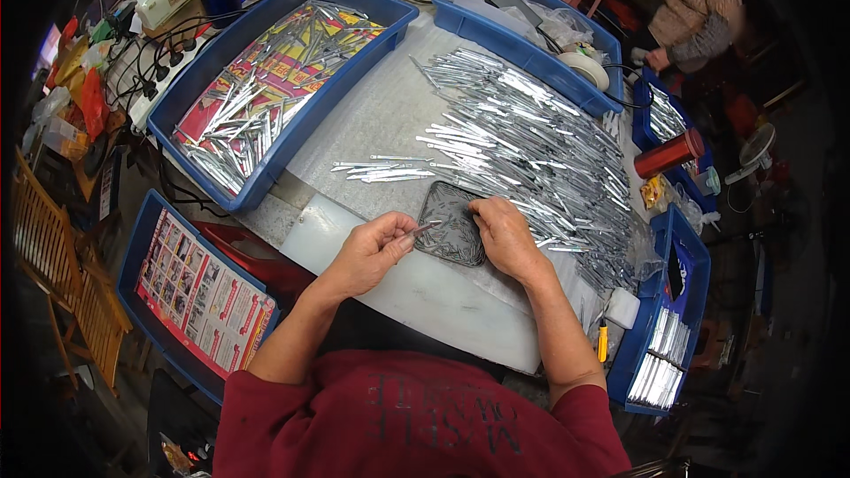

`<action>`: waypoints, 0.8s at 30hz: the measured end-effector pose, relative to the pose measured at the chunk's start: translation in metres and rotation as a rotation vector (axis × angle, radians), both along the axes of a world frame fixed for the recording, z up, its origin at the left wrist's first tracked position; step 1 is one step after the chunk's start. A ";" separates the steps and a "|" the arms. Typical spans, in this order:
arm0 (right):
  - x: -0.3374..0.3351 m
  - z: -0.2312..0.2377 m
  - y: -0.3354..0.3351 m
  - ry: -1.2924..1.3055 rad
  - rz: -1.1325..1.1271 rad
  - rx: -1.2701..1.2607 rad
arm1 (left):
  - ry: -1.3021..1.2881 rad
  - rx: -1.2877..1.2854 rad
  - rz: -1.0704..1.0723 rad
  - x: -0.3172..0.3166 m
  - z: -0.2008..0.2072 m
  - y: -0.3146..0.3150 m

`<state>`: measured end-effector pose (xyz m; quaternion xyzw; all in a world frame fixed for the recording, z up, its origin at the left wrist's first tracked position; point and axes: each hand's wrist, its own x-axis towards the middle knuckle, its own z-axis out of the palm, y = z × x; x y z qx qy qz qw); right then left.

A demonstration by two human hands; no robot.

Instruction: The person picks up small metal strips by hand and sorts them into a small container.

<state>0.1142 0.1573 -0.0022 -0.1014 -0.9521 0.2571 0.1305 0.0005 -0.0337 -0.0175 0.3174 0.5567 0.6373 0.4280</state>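
My left hand (pixel 372 252) is closed in a pinch on a slim metal strip (pixel 428 227), whose free end points right over the edge of a small black tray (pixel 421 212). Small dark parts (pixel 452 228) lie scattered in that tray. At the tray's right side my right hand (pixel 508 237) has its fingers curled together; whatever is between the fingertips is hidden. Just beyond both hands spreads a big heap of shiny metal strips (pixel 522 133), with several loose strips (pixel 385 168) at its left end.
A blue bin (pixel 328 88) of metal strips stands far left. Another blue bin (pixel 531 40) holds plastic bags and a tape roll (pixel 584 71). At right are a yellow-handled cutter (pixel 603 341) and a blue bin (pixel 637 345) with stacked strips. A person (pixel 699 18) sits beyond.
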 end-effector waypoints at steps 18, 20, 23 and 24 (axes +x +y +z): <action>0.004 0.000 0.000 0.088 -0.159 -0.824 | 0.239 0.006 0.087 0.004 -0.006 0.014; 0.003 0.003 -0.004 0.122 -0.146 -0.962 | 0.246 0.013 0.077 0.005 -0.004 0.018; 0.003 0.005 -0.008 0.187 -0.161 -1.071 | 0.240 0.017 0.058 0.007 -0.002 0.024; 0.003 0.006 -0.010 0.190 -0.158 -1.071 | 0.224 0.012 0.053 0.008 -0.002 0.024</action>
